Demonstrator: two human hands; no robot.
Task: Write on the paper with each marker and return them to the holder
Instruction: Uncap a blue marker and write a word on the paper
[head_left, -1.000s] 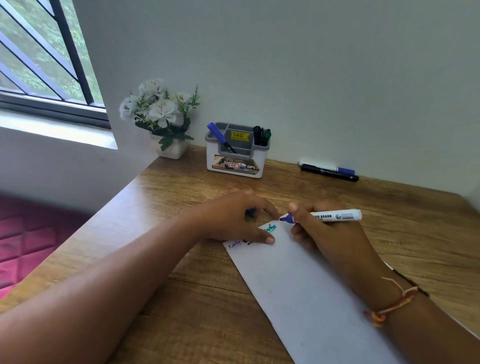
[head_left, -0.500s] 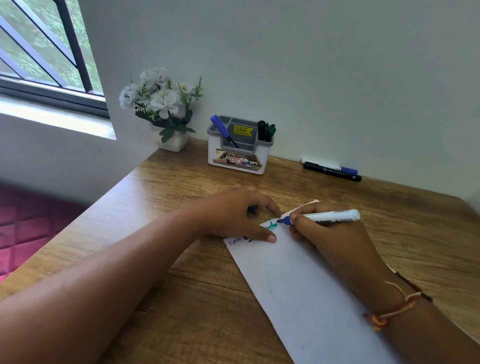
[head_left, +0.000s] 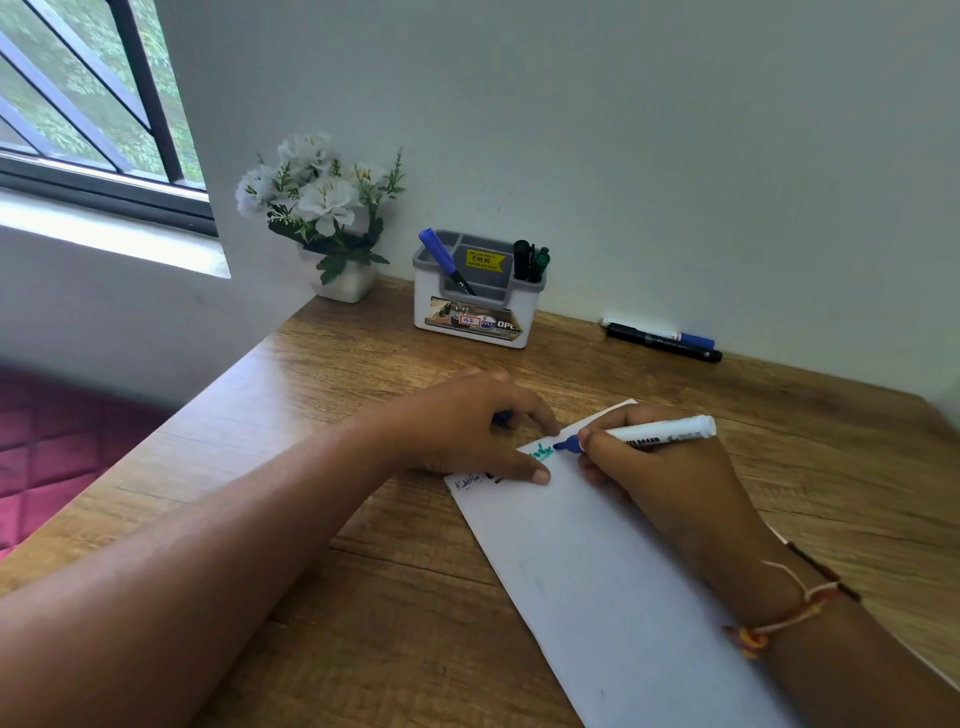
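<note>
The white-barrelled blue marker (head_left: 660, 431) sits pinched in the right hand (head_left: 660, 478), lying low and nearly level. Its blue tip is at the far end of the paper (head_left: 597, 571), just beside a green scribble (head_left: 543, 452). Over the last second I see that tip creep closer to the green mark and settle lower; a second ago it stood a little off from it. I can't make out any blue ink yet (the tip itself covers the spot), so I judge this stroke to be only starting.

The left hand (head_left: 467, 426) has not shifted. Its thumb and forefinger press the paper's far end flat against the table (head_left: 363, 389), and its other fingers curl over a small blue piece (head_left: 501, 418), probably this marker's cap. Dark writing (head_left: 467, 480) shows at the corner by the thumb, so I take it at least two markers have already had their turn.

Further back, the holder (head_left: 478, 317) stands against the wall with a blue pen (head_left: 441, 260) leaning in its left slot and a black and a green one (head_left: 530, 260) upright in its right slot. Two loose markers (head_left: 662, 343) lie along the wall to its right, well apart from the paper. To my eye those remain, once this one is capped and put back.
</note>
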